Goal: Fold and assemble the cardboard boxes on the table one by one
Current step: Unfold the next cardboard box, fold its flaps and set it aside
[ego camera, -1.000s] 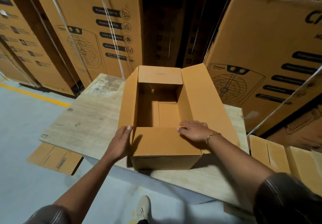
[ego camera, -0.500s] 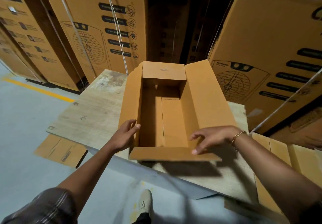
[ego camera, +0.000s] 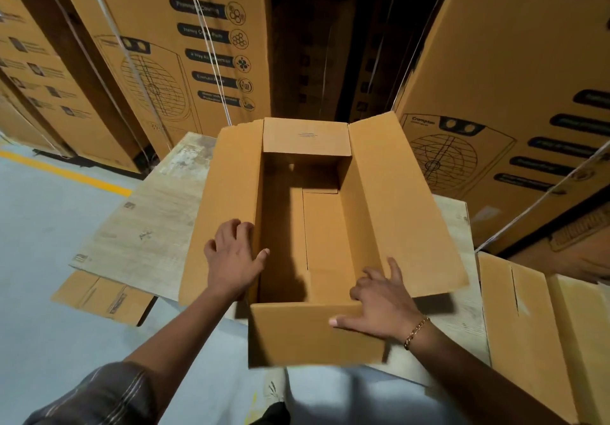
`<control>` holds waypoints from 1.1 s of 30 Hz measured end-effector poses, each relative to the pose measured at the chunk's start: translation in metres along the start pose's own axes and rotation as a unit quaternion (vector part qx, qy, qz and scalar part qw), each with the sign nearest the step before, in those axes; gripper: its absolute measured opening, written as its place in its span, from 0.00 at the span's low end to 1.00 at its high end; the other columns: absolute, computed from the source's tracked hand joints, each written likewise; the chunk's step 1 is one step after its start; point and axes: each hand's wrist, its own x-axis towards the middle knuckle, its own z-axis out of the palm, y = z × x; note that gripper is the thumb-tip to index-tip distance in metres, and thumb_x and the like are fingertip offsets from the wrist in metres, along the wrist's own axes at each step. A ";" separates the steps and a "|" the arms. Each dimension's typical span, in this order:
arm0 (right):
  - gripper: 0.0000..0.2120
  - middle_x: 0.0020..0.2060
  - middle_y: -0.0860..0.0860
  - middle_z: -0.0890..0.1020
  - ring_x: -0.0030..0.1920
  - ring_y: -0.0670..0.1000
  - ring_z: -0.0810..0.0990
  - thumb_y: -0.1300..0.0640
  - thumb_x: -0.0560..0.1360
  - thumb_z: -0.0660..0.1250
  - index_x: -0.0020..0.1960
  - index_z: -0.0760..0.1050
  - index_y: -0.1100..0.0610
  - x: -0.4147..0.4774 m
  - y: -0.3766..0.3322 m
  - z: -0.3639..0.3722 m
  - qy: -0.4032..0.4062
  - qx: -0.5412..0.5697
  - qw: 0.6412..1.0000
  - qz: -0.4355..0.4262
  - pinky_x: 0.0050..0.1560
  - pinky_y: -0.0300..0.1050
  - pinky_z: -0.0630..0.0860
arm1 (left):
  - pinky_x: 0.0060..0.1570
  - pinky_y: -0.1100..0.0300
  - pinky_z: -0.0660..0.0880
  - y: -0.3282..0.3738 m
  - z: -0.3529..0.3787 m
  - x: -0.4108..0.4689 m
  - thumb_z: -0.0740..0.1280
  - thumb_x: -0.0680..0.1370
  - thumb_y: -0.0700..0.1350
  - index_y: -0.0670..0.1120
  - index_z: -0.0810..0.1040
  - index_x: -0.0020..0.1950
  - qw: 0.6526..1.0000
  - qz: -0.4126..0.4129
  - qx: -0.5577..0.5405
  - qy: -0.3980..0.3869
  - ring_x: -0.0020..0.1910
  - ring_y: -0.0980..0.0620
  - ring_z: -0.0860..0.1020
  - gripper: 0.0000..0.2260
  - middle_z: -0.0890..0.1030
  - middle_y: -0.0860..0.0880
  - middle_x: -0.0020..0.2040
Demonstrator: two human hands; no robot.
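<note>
Cardboard box [ego camera: 326, 233] stands open-topped on the wooden desk [ego camera: 142, 226], its near end at the desk's near edge. All 4 top flaps are unfolded. The left flap [ego camera: 224, 186] and the right flap [ego camera: 402, 210] splay outward, and the far flap [ego camera: 305, 135] stands up. The near flap [ego camera: 307, 338] hangs down over the desk's near edge.

The right flap reaches close to the desk's right edge. A wide strip of bare desk lies left of the box, with open grey floor [ego camera: 49, 226] and 1 yellow line [ego camera: 66, 172] beyond it. Behind the desk, 2 tall fan-printed appliance cartons [ego camera: 185, 61] [ego camera: 511, 61] flank a dark gap, with more cartons at far left.

1 flattened box [ego camera: 102, 297] lies on the floor under the desk's left corner. A stack of flat cardboard [ego camera: 528, 325] sits just right of the desk.

The box is plain brown corrugated board, and 2 bottom flaps meet at a seam inside it.

The left grip [ego camera: 232, 261] lies palm down on the left flap with its fingers bent and its thumb spread toward the opening, clasping nothing. The right grip [ego camera: 379, 302], with 1 gold bracelet [ego camera: 416, 328] at the wrist, clasps the near right corner, thumb on the near flap and fingers curled inside.
</note>
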 end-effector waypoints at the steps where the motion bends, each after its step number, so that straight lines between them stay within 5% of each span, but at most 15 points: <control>1: 0.45 0.58 0.44 0.81 0.74 0.50 0.63 0.15 0.65 0.44 0.55 0.81 0.47 0.008 -0.001 -0.006 -0.019 0.032 0.999 -0.004 0.73 0.67 0.36 | 0.74 0.38 0.56 0.003 0.001 0.012 0.63 0.79 0.63 0.50 0.62 0.77 1.000 0.009 0.019 -0.017 0.79 0.42 0.57 0.31 0.59 0.43 0.79; 4: 0.44 0.59 0.41 0.80 0.74 0.46 0.64 0.17 0.67 0.38 0.53 0.80 0.44 0.048 -0.006 -0.028 -0.025 0.158 0.987 0.005 0.75 0.63 0.41 | 0.77 0.38 0.47 0.007 0.005 0.055 0.58 0.80 0.65 0.48 0.50 0.83 0.997 0.025 0.049 -0.056 0.82 0.42 0.45 0.38 0.47 0.44 0.84; 7: 0.35 0.58 0.39 0.78 0.63 0.46 0.74 0.21 0.72 0.46 0.61 0.76 0.43 0.107 -0.004 -0.057 -0.026 0.346 0.937 0.044 0.68 0.55 0.65 | 0.77 0.36 0.47 0.013 0.006 0.100 0.58 0.81 0.65 0.48 0.44 0.84 0.995 0.014 0.053 -0.077 0.82 0.42 0.43 0.40 0.42 0.44 0.84; 9: 0.22 0.58 0.41 0.79 0.60 0.46 0.78 0.33 0.77 0.61 0.64 0.75 0.45 0.152 -0.002 -0.077 -0.032 0.514 0.854 0.078 0.62 0.50 0.73 | 0.76 0.34 0.51 0.020 0.009 0.120 0.60 0.81 0.64 0.48 0.42 0.83 0.996 -0.021 0.009 -0.089 0.82 0.41 0.45 0.41 0.42 0.45 0.84; 12: 0.09 0.61 0.50 0.81 0.58 0.50 0.81 0.48 0.81 0.63 0.59 0.75 0.48 0.219 0.003 -0.096 -0.025 0.725 0.674 0.137 0.66 0.55 0.74 | 0.75 0.34 0.60 0.027 0.014 0.128 0.67 0.80 0.56 0.49 0.42 0.83 0.995 -0.052 -0.038 -0.075 0.82 0.42 0.51 0.42 0.46 0.46 0.84; 16: 0.09 0.61 0.53 0.82 0.57 0.54 0.83 0.55 0.81 0.63 0.60 0.75 0.53 0.278 0.012 -0.109 0.057 0.846 0.495 0.189 0.67 0.57 0.74 | 0.75 0.36 0.62 0.022 0.017 0.128 0.70 0.78 0.50 0.50 0.40 0.82 0.996 -0.050 -0.033 -0.069 0.82 0.44 0.52 0.46 0.47 0.46 0.83; 18: 0.13 0.59 0.51 0.82 0.56 0.51 0.83 0.55 0.81 0.63 0.65 0.74 0.53 0.291 0.014 -0.120 0.189 0.820 0.504 0.193 0.60 0.51 0.78 | 0.75 0.37 0.61 0.021 0.019 0.129 0.70 0.78 0.49 0.49 0.40 0.83 0.996 -0.046 -0.044 -0.069 0.82 0.44 0.51 0.45 0.47 0.46 0.83; 20: 0.12 0.58 0.47 0.81 0.55 0.46 0.81 0.53 0.80 0.64 0.63 0.75 0.49 0.301 0.018 -0.141 0.303 0.736 0.575 0.191 0.51 0.41 0.79 | 0.76 0.38 0.60 0.022 0.021 0.129 0.69 0.78 0.47 0.49 0.40 0.83 0.995 -0.046 -0.061 -0.067 0.82 0.44 0.50 0.45 0.46 0.47 0.84; 22: 0.08 0.50 0.46 0.84 0.51 0.48 0.82 0.50 0.79 0.64 0.55 0.78 0.49 0.313 0.026 -0.156 0.331 0.683 0.618 0.204 0.43 0.39 0.77 | 0.76 0.39 0.60 0.023 0.021 0.129 0.69 0.78 0.47 0.49 0.40 0.83 0.994 -0.048 -0.065 -0.070 0.82 0.45 0.50 0.45 0.46 0.47 0.84; 25: 0.16 0.39 0.52 0.84 0.44 0.54 0.84 0.44 0.80 0.62 0.48 0.79 0.56 0.324 0.027 -0.148 0.135 0.775 0.565 0.248 0.33 0.42 0.73 | 0.75 0.39 0.62 0.022 0.022 0.129 0.68 0.78 0.48 0.49 0.41 0.83 0.995 -0.047 -0.068 -0.061 0.82 0.45 0.51 0.44 0.47 0.47 0.84; 27: 0.19 0.48 0.52 0.85 0.48 0.54 0.84 0.41 0.80 0.61 0.54 0.78 0.56 0.321 0.016 -0.125 0.006 0.809 0.537 0.240 0.39 0.45 0.74 | 0.75 0.40 0.62 0.023 0.023 0.130 0.68 0.78 0.49 0.49 0.42 0.83 0.995 -0.046 -0.073 -0.056 0.82 0.45 0.52 0.43 0.48 0.47 0.84; 28: 0.19 0.54 0.53 0.84 0.52 0.54 0.84 0.43 0.80 0.62 0.59 0.77 0.56 0.321 0.012 -0.115 0.006 0.818 0.526 0.233 0.43 0.47 0.75 | 0.76 0.40 0.62 0.022 0.024 0.130 0.68 0.78 0.49 0.49 0.42 0.83 0.995 -0.047 -0.075 -0.055 0.82 0.45 0.52 0.43 0.47 0.47 0.84; 30: 0.18 0.64 0.52 0.80 0.58 0.52 0.82 0.48 0.81 0.62 0.67 0.73 0.55 0.322 0.006 -0.115 0.146 0.835 0.489 0.207 0.51 0.50 0.76 | 0.76 0.41 0.62 0.022 0.026 0.130 0.68 0.78 0.48 0.50 0.41 0.83 0.994 -0.047 -0.078 -0.057 0.82 0.46 0.51 0.44 0.47 0.48 0.83; 31: 0.20 0.66 0.51 0.77 0.61 0.51 0.80 0.48 0.80 0.63 0.70 0.70 0.53 0.324 0.008 -0.126 0.236 0.805 0.510 0.189 0.54 0.50 0.76 | 0.76 0.41 0.62 0.023 0.026 0.130 0.69 0.78 0.48 0.50 0.40 0.83 0.994 -0.044 -0.079 -0.057 0.82 0.46 0.51 0.44 0.46 0.48 0.83; 33: 0.25 0.71 0.48 0.71 0.68 0.50 0.73 0.45 0.79 0.64 0.74 0.65 0.46 0.339 0.021 -0.156 0.351 0.661 0.645 0.155 0.64 0.49 0.72 | 0.75 0.40 0.63 0.026 0.028 0.130 0.69 0.77 0.47 0.50 0.40 0.83 0.994 -0.043 -0.086 -0.059 0.82 0.47 0.51 0.45 0.46 0.49 0.83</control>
